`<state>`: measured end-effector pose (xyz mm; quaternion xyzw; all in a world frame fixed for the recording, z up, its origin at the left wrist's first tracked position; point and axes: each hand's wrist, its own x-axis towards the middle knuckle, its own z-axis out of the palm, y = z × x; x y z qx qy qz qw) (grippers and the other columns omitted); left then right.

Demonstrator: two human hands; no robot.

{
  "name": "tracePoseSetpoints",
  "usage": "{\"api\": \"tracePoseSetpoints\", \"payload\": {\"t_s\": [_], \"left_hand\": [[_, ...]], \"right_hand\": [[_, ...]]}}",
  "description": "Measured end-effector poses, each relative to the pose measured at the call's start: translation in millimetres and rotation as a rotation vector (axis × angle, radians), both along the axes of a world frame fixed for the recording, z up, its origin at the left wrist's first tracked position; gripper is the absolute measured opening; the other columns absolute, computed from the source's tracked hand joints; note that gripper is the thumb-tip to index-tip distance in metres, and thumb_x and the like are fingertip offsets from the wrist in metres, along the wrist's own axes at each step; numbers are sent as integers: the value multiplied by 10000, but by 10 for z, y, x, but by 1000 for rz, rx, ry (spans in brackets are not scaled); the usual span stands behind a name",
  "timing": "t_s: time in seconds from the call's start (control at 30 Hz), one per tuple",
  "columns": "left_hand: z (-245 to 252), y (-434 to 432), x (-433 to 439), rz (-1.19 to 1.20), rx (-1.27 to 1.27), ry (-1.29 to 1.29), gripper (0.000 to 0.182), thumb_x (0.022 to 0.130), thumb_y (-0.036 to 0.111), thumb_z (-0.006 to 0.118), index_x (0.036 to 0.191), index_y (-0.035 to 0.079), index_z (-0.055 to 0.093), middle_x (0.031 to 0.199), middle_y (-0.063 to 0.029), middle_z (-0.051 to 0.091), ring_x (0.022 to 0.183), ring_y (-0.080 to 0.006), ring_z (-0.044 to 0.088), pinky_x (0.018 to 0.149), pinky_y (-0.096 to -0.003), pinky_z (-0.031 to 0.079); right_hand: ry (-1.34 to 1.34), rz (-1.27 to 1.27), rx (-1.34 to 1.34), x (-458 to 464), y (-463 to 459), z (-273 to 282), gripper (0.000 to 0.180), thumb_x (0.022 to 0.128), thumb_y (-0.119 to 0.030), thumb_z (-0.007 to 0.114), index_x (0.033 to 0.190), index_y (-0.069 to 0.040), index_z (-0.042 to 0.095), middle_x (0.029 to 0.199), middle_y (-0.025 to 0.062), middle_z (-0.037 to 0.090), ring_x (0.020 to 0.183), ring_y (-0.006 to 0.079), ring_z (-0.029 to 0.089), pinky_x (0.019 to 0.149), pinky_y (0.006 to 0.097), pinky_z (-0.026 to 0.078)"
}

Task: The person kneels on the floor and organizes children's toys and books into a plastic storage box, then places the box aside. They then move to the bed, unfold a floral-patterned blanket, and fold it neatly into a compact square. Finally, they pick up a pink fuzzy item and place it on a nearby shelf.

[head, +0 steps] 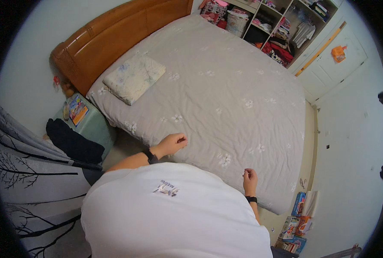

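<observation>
A grey bed sheet or cover (217,106) with white flower prints lies over the bed, lightly wrinkled. Over its near edge, my left hand (173,143) is loosely curled, fingertips close to the thumb, with nothing visible in it. My right hand (250,181) is further right, over the near right part of the cover, its fingers curled in and nothing visible between them. Both wrists wear black bands. A folded, pale floral pillow or quilt (135,78) lies near the wooden headboard (120,32), up and left of my left hand.
Left of the bed, a green-covered bedside table (96,124) bears a colourful book (78,110) and dark cloth (75,142). A grey curtain (39,190) hangs nearby. Books (289,227) stand along the right wall. Open shelves (259,27) with clothes and a white door (333,64) are beyond.
</observation>
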<state>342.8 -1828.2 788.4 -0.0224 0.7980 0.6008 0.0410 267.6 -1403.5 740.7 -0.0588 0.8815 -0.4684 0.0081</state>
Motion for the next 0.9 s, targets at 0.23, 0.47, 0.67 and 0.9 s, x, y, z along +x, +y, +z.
{"api": "tracePoseSetpoints", "payload": {"t_s": [0.23,0.47,0.67,0.9], "left_hand": [[260,-219,-65,-1,-200,172,199,878,221,602,935,30,602,819,-74,628,726,-173,578,661,-305,460],[269,-627,194,91,-168,106,156,867,175,614,926,31,601,787,-53,612,704,-145,554,650,-299,457],[285,-778,298,133,-96,88,134,875,159,611,900,29,587,776,-14,588,700,-99,522,640,-268,442],[234,-886,402,174,-64,83,145,881,164,609,907,22,591,757,-32,593,688,-106,530,632,-265,447]], "right_hand": [[-148,-71,-107,386,-56,-124,157,908,-117,540,978,3,613,828,80,637,720,146,601,658,279,484],[-165,-5,-174,282,-519,-147,158,908,-121,549,978,7,611,832,89,642,710,143,606,666,278,494],[-60,100,-135,134,-861,-20,105,894,-103,567,915,-3,590,741,58,618,649,119,574,598,275,465],[-31,66,72,296,-1015,140,147,828,-115,632,803,-15,528,647,91,556,575,182,517,555,315,430]]}}
